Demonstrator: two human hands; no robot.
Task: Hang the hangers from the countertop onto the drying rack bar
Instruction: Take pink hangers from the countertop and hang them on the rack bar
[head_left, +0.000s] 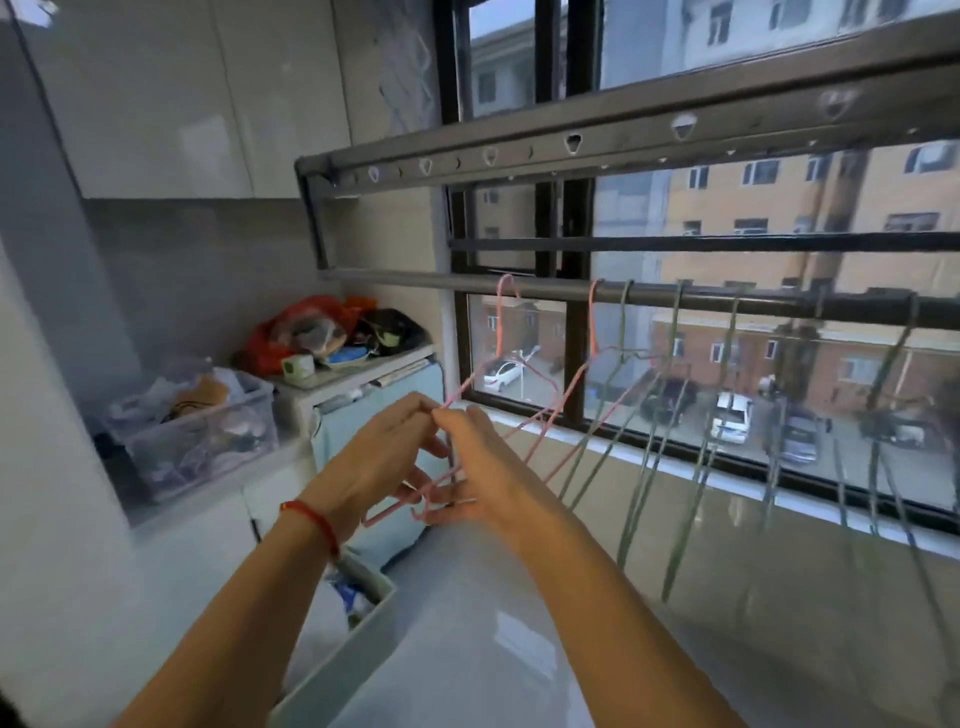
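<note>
A dark drying rack bar (561, 289) runs across the window. Two pink hangers hook over it, the left one (501, 332) and another (592, 322) just right of it. Several green hangers (670, 364) hang further right. My left hand (382, 457) and my right hand (480, 470) meet below the bar, both pinching the near shoulder end of the pink hangers. A red string circles my left wrist. The grey countertop (467, 623) lies under my arms.
A second perforated rack rail (571, 143) sits higher up. A clear storage box (202, 426) and a pile of bags (322, 327) stand at the left. A pale blue appliance (384, 410) and a white bin (353, 613) sit beside my left arm.
</note>
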